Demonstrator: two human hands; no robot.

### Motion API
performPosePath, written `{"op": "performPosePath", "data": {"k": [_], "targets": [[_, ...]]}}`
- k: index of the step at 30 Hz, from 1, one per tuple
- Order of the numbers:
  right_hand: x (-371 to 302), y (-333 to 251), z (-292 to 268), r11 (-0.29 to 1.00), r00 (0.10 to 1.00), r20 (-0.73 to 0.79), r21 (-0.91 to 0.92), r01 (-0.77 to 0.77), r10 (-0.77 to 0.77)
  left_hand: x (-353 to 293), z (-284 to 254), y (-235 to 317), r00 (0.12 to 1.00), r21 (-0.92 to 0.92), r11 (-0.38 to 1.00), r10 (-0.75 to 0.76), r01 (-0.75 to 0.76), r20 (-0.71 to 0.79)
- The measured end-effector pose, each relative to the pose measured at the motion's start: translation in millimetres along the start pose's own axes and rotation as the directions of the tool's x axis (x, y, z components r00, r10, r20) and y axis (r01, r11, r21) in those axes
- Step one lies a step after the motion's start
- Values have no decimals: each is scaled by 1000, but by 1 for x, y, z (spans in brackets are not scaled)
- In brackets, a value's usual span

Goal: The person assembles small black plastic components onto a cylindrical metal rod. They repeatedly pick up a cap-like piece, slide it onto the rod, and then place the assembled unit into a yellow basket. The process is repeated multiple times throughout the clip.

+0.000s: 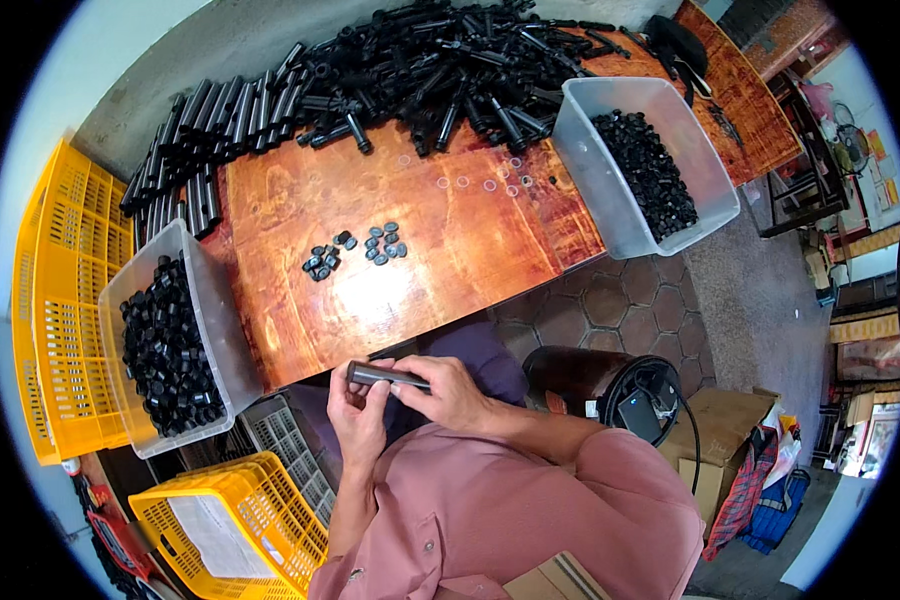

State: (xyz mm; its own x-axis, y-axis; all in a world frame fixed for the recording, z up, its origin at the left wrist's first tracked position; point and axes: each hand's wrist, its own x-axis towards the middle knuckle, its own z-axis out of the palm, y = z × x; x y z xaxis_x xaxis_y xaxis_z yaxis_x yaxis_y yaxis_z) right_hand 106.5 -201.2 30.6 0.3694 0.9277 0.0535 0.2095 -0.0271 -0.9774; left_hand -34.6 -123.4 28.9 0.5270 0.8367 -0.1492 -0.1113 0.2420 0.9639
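A short black tube (pixel 388 376) is held between both my hands, just off the table's near edge and over my lap. My left hand (pixel 357 413) closes its fingers around the tube's left end. My right hand (pixel 447 393) grips the same tube farther along, toward its right end. Beyond the hands, on the glossy orange-brown wooden table (pixel 410 285), lie two small groups of parts: black caps (pixel 320 265) on the left and dark grey discs (pixel 382 243) on the right. Whether a small part sits between my fingertips is hidden.
Black tubes (pixel 220 115) are stacked at the far left, beside a heap of black tubular parts (pixel 440 75). Translucent bins of small black parts flank the table, one left (pixel 220 345), one right (pixel 595 195). Clear rings (pixel 490 186) lie farther back. Yellow crates (pixel 75 205) stand left.
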Motion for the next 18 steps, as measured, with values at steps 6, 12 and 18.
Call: {"op": "performPosePath", "data": {"k": [6, 12, 18], "targets": [[-6, 5, -13, 996, 994, 100, -85, -36, 44, 4, -11, 17, 963, 92, 973, -226, 214, 147], [-23, 7, -14, 945, 938, 336, -325, 30, 86, -7, -33, 39, 851, 774, 630, -438, 60, 290], [-45, 42, 2, 914, 855, 479, -405, 13, 200, -36, -61, -19, 801, 744, 662, -395, -92, 450]]}}
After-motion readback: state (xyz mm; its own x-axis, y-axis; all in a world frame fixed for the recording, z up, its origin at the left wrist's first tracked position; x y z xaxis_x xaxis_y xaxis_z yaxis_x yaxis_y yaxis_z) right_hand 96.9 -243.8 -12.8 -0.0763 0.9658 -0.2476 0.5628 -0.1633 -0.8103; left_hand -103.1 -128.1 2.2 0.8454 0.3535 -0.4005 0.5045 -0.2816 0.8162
